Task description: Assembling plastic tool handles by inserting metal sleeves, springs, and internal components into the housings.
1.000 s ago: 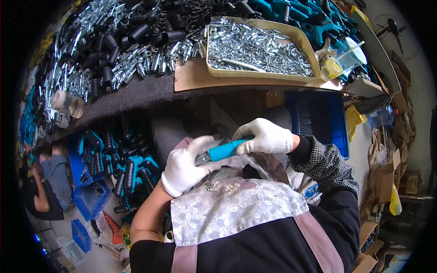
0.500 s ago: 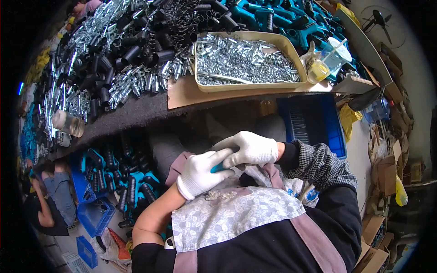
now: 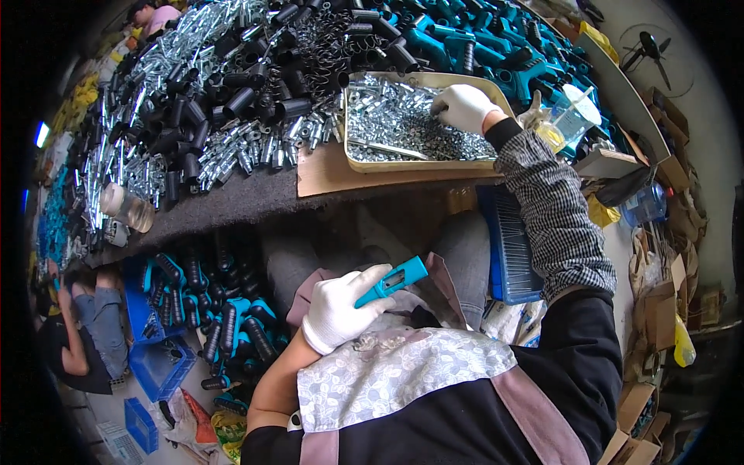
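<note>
In my left hand [image 3: 341, 308], gloved in white, is a teal plastic tool housing [image 3: 395, 280], a slotted tube end pointing up and to the right above my lap. Across the bench edge my right hand [image 3: 465, 108], also gloved, reaches into a cream tray [image 3: 364, 165] of small metal parts [image 3: 411, 124]. Its fingers are bent down among the parts, and whether a piece sits between them is hidden. A thin metal strip [image 3: 391, 149] lies along the tray's near side.
Heaps of metal shafts, black sleeves [image 3: 236, 101], springs [image 3: 325, 50] and teal housings [image 3: 496, 43] cover the bench. A clear bottle [image 3: 126, 208] stands at its left edge. Black-and-teal handles [image 3: 232, 322] fill the lower left, near a blue bin [image 3: 155, 372]. Another person [image 3: 85, 333] sits far left.
My right hand has left the teal housing and moved up and right into the tray. The left hand keeps the housing, now more exposed and tilted up.
</note>
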Motion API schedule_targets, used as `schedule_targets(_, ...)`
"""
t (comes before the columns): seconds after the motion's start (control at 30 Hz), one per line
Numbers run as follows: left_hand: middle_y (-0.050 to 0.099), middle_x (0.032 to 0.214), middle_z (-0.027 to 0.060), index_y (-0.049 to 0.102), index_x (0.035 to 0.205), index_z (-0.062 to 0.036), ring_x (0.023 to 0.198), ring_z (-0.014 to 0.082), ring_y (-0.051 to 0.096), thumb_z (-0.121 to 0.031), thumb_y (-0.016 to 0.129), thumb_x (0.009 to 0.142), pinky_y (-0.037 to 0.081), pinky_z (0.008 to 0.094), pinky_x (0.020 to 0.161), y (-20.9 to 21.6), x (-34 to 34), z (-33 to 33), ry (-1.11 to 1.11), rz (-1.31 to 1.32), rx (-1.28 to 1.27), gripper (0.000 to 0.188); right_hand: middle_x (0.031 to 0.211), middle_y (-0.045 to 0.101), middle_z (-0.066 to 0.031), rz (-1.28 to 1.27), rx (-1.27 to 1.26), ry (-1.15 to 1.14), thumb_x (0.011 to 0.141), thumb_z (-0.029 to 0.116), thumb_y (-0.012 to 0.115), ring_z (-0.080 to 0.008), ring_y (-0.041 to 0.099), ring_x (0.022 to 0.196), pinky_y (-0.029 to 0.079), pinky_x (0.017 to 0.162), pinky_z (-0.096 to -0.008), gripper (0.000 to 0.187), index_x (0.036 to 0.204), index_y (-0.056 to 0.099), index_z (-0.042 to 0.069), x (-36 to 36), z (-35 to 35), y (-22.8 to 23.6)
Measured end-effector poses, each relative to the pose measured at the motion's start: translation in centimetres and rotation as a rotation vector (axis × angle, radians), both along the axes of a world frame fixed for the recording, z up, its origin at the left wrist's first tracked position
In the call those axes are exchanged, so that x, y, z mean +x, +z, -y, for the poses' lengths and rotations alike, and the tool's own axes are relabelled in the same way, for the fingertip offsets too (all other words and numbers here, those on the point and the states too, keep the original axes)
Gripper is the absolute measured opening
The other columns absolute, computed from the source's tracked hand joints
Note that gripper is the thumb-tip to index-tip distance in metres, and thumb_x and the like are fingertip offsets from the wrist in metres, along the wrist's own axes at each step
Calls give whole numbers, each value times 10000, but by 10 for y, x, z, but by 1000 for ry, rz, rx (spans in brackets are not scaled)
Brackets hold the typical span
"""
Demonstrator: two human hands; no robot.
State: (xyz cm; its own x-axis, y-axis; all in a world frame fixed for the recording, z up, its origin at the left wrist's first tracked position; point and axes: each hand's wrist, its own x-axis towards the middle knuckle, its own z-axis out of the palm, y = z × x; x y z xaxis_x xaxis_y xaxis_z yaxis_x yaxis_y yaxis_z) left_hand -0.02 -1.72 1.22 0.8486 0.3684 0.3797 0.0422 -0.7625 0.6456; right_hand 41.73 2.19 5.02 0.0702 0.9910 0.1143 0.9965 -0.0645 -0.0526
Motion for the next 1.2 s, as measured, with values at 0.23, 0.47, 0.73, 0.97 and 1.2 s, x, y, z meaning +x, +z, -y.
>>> schedule_targets(0.23,694,853,164,673,1178,-45,731,325,694,-225,805,765,542,372,654,-8,-5,-8,42,8,-35,470,922,716,-184,117,-22,95,823,174,630,-378,689,861,549,795,-449,210,983,731,83,0,-3,4)
schedule_targets(0.47,704,860,158,674,1155,-64,735,349,698,-254,795,767,555,400,652,-16,-11,-21,107,-34,8,449,843,666,-142,-274,281,323,834,76,683,-247,676,784,534,727,-345,139,949,662,0,-89,47,41)
schedule_targets(0.73,712,860,147,697,1105,-83,743,340,705,-251,804,750,568,402,656,-13,-7,-18,125,-27,-24,407,830,645,-111,-436,41,758,804,168,699,-317,644,823,536,755,-405,109,830,681,64,-205,75,-4)
schedule_targets(0.97,715,860,148,707,1035,-65,744,340,708,-244,812,739,568,403,658,-16,-8,-17,111,6,-49,361,827,638,-88,-121,-76,754,734,159,701,-287,645,812,524,727,-390,166,859,662,57,-223,79,4)
schedule_targets(1.2,699,784,128,702,981,-81,684,314,699,-240,804,731,551,393,609,-22,-5,-14,87,-26,47,313,847,694,-139,-330,-482,521,753,163,663,-356,685,813,549,721,-404,196,895,681,29,-226,67,10)
